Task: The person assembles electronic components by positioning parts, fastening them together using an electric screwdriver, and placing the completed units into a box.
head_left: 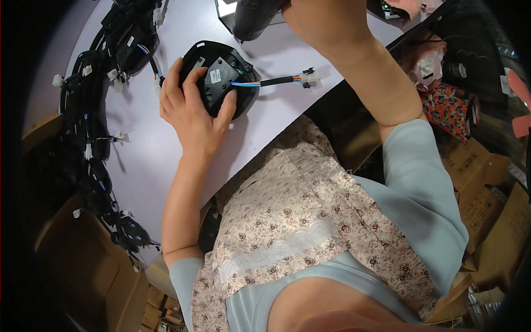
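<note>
On the white tabletop (144,188) lies a rounded black plastic housing (213,102) with a small white label. My left hand (193,110) grips it from the near side, thumb and fingers spread over its back. A short cable (276,81) of coloured wires in a black sleeve runs from the housing to the right, ending in white and black connectors. At the upper edge my right hand (323,25), partly cut off, is closed on a dark power screwdriver (255,19). Its nose points down, just above and right of the housing, apart from it.
Several similar black housings (130,47) with cables and white connectors are heaped along the table's left edge. Behind the screwdriver sits a pale box or tray (225,10). Cardboard boxes stand at lower left (83,265) and right (470,171). A patterned cloth bag (451,110) lies at right.
</note>
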{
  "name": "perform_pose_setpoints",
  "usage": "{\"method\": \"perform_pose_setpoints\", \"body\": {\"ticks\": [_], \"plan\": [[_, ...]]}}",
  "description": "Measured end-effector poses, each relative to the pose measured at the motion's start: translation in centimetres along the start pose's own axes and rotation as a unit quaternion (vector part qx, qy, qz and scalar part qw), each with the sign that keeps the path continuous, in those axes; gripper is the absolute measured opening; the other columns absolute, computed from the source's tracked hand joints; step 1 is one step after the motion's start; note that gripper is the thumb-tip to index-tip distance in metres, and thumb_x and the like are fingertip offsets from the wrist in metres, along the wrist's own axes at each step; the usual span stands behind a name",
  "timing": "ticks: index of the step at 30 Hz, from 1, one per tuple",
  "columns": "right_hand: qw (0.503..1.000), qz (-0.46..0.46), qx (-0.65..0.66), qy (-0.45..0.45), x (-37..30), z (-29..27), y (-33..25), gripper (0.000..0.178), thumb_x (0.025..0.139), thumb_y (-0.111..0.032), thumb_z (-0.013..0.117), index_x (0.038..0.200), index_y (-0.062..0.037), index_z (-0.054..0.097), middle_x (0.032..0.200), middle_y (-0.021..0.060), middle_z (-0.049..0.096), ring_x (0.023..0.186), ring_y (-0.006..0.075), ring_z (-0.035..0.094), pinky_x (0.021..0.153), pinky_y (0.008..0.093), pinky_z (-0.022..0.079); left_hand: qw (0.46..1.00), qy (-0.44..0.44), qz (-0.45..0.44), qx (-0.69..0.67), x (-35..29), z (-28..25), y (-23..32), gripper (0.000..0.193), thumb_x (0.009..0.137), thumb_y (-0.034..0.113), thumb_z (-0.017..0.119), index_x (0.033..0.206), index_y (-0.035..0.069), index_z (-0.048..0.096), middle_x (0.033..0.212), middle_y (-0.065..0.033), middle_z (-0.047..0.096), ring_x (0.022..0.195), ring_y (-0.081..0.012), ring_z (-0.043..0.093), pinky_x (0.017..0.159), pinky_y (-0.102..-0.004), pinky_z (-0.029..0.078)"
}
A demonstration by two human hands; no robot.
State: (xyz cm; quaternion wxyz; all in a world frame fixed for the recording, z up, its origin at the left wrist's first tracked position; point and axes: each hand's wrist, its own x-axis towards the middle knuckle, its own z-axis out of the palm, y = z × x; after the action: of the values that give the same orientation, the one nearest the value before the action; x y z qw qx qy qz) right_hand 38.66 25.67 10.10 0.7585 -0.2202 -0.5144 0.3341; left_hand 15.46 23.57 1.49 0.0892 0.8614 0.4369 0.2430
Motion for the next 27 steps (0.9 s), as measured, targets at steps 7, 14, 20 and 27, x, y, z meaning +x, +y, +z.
{"method": "perform_pose_setpoints", "body": {"ticks": [7, 14, 20, 27], "plan": [[1.0, 0.019, -0.008, 0.001, -0.5, -1.2, 0.2, 0.015, 0.093, -0.013, 0.077, 0.102, -0.003, 0.07, 0.078, 0.001, 0.069, 0.06, 0.0061, 0.063, 0.054, 0.0211, 0.05, 0.987, -0.057, 0.1, 0.111, 2.4, -1.5, 1.2, 0.053, 0.078, 0.039, 0.073, 0.118, 0.005, 0.061, 0.157, -0.0117, 0.041, 0.147, -0.033, 0.036, 0.12, -0.059, 0.012], [0.998, 0.027, 0.048, -0.003, -0.7, -1.2, 1.9, 0.013, 0.093, -0.011, 0.076, 0.1, -0.0026, 0.069, 0.078, 0.0013, 0.068, 0.061, 0.0066, 0.063, 0.054, 0.0218, 0.049, 0.993, -0.047, 0.086, 0.063, 1.7, 0.1, -0.1, 0.055, 0.085, 0.045, 0.075, 0.117, 0.003, 0.06, 0.154, -0.0105, 0.044, 0.145, -0.0324, 0.038, 0.117, -0.0578, 0.017], [0.999, -0.012, 0.032, -0.007, -1.1, -0.8, 2.3, 0.011, 0.093, -0.008, 0.075, 0.1, -0.0018, 0.069, 0.079, 0.0017, 0.068, 0.063, 0.0075, 0.063, 0.056, 0.0237, 0.05, 0.996, -0.023, 0.062, 0.059, 1.4, 0.4, 0.2, 0.057, 0.086, 0.046, 0.076, 0.116, 0.001, 0.059, 0.15, -0.0164, 0.045, 0.141, -0.0332, 0.04, 0.115, -0.0541, 0.02], [0.999, 0.01, 0.049, 0.01, -1.2, -0.5, 2.5, 0.011, 0.093, -0.008, 0.075, 0.098, -0.0013, 0.068, 0.074, 0.0014, 0.067, 0.058, 0.0069, 0.06, 0.052, 0.0235, 0.047, 0.997, -0.007, 0.047, 0.066, 1.5, 0.4, 0.7, 0.056, 0.085, 0.044, 0.079, 0.113, 0.0, 0.059, 0.147, -0.0185, 0.046, 0.134, -0.037, 0.043, 0.111, -0.0512, 0.026]]}}
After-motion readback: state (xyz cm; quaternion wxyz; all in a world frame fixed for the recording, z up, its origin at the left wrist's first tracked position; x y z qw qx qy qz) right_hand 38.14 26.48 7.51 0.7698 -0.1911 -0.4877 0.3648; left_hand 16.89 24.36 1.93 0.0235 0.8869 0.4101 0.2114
